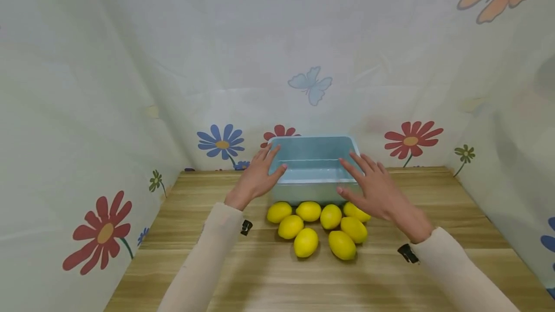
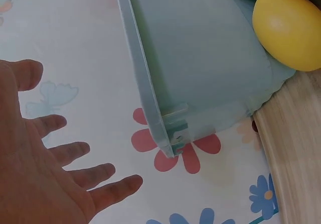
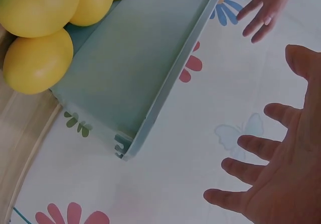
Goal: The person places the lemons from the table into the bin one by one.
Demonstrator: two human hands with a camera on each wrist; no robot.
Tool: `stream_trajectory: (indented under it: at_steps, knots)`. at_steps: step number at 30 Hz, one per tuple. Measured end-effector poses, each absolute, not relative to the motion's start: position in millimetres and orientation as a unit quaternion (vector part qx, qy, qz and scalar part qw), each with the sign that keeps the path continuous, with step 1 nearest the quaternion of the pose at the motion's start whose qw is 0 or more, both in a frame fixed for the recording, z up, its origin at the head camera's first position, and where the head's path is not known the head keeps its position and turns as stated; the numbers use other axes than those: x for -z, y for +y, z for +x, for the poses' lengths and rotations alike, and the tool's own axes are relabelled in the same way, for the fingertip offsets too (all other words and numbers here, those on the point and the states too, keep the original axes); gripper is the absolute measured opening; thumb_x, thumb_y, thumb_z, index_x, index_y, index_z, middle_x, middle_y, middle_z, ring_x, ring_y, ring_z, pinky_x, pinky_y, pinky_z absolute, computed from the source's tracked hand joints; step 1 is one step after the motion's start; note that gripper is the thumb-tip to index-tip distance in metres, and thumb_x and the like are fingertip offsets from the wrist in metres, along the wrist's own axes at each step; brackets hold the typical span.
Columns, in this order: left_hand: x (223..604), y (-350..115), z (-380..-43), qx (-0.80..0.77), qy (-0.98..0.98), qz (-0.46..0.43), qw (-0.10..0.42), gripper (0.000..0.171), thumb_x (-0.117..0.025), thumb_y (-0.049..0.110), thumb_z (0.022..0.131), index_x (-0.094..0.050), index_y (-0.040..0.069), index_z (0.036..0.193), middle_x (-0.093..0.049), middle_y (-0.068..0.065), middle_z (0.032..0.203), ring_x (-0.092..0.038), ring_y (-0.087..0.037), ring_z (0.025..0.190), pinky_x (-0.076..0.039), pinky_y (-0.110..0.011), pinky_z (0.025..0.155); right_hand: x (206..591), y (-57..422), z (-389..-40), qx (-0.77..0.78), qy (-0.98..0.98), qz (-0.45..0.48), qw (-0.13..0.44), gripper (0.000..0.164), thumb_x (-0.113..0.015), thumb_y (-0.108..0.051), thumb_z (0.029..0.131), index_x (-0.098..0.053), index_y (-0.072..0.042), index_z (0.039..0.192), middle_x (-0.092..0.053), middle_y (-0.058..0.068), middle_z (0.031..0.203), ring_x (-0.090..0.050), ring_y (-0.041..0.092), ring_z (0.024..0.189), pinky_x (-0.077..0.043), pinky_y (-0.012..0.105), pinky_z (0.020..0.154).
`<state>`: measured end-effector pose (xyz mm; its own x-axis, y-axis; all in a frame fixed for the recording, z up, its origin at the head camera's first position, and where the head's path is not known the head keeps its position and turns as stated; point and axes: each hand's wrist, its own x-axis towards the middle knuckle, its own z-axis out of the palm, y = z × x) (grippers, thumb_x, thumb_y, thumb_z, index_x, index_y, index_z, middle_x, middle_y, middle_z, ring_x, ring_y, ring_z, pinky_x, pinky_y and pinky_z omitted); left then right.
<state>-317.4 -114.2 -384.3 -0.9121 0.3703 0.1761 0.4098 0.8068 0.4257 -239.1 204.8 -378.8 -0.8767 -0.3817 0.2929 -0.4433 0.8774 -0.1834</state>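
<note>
A light blue plastic bin (image 1: 314,191) stands at the back of the wooden table, with its inside bare. Several yellow lemons (image 1: 306,242) lie in a loose cluster right in front of it. My left hand (image 1: 258,173) hovers near the bin's left side, fingers spread and holding nothing. Over the bin's right side is my right hand (image 1: 376,188), also spread and bare, partly covering a lemon in the head view. Both wrist views show the fingers apart from the bin's rim (image 2: 143,78), with lemons (image 3: 39,63) beside its front wall.
The wooden table (image 1: 260,278) reaches back to a white curtain (image 1: 243,61) printed with flowers and butterflies, which encloses the back and both sides. Each wrist carries a strap with a black buckle (image 1: 408,253).
</note>
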Motion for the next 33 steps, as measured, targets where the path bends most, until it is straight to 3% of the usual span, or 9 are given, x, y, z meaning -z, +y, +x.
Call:
stream_trajectory:
  at_steps: [6, 13, 17, 26, 33]
  knots:
    - [392.6, -114.2, -324.6, 0.261, -0.943, -0.202, 0.049, 0.070, -0.041, 0.055, 0.100, -0.018, 0.025, 0.158, -0.009, -0.005, 0.167, -0.021, -0.033, 0.151, -0.028, -0.060, 0.117, 389.8, 204.8, -226.1, -0.129, -0.953, 0.229, 0.154, 0.077, -0.061, -0.052, 0.090, -0.032, -0.021, 0.155, -0.027, 0.015, 0.161, -0.026, 0.041, 0.146, -0.023, 0.066, 0.116]
    - [402.2, -119.9, -328.4, 0.307, -0.934, -0.173, 0.057, 0.071, -0.047, 0.047, 0.100, -0.018, 0.019, 0.158, -0.008, -0.006, 0.167, -0.020, -0.030, 0.152, -0.025, -0.058, 0.119, 400.3, 200.6, -212.2, -0.157, -0.944, 0.245, 0.154, 0.076, -0.068, -0.046, 0.088, -0.037, -0.020, 0.152, -0.032, 0.014, 0.158, -0.045, 0.043, 0.135, -0.047, 0.063, 0.099]
    - [406.0, -122.5, -333.0, 0.334, -0.924, -0.173, 0.072, 0.071, -0.050, 0.041, 0.099, -0.019, 0.013, 0.157, -0.016, -0.012, 0.165, -0.023, -0.033, 0.150, -0.025, -0.058, 0.119, 402.6, 197.7, -206.7, -0.156, -0.945, 0.245, 0.151, 0.074, -0.070, -0.045, 0.087, -0.040, -0.022, 0.150, -0.035, 0.012, 0.157, -0.045, 0.040, 0.134, -0.048, 0.062, 0.099]
    - [413.3, -130.4, -342.0, 0.391, -0.907, -0.147, 0.046, 0.069, -0.051, 0.042, 0.099, -0.020, 0.018, 0.157, -0.020, -0.013, 0.163, -0.027, -0.035, 0.148, -0.027, -0.059, 0.118, 414.2, 192.0, -197.9, -0.147, -0.943, 0.262, 0.146, 0.072, -0.073, -0.046, 0.084, -0.045, -0.021, 0.146, -0.043, 0.009, 0.151, -0.050, 0.035, 0.128, -0.055, 0.053, 0.093]
    - [418.7, -132.3, -349.8, 0.440, -0.889, -0.123, 0.014, 0.067, -0.052, 0.038, 0.099, -0.021, 0.023, 0.156, -0.023, -0.013, 0.163, -0.042, -0.044, 0.138, -0.040, -0.060, 0.109, 432.0, 187.0, -191.6, -0.129, -0.950, 0.262, 0.108, 0.065, -0.070, -0.048, 0.086, -0.050, -0.022, 0.143, -0.051, 0.005, 0.144, -0.058, 0.028, 0.121, -0.055, 0.049, 0.093]
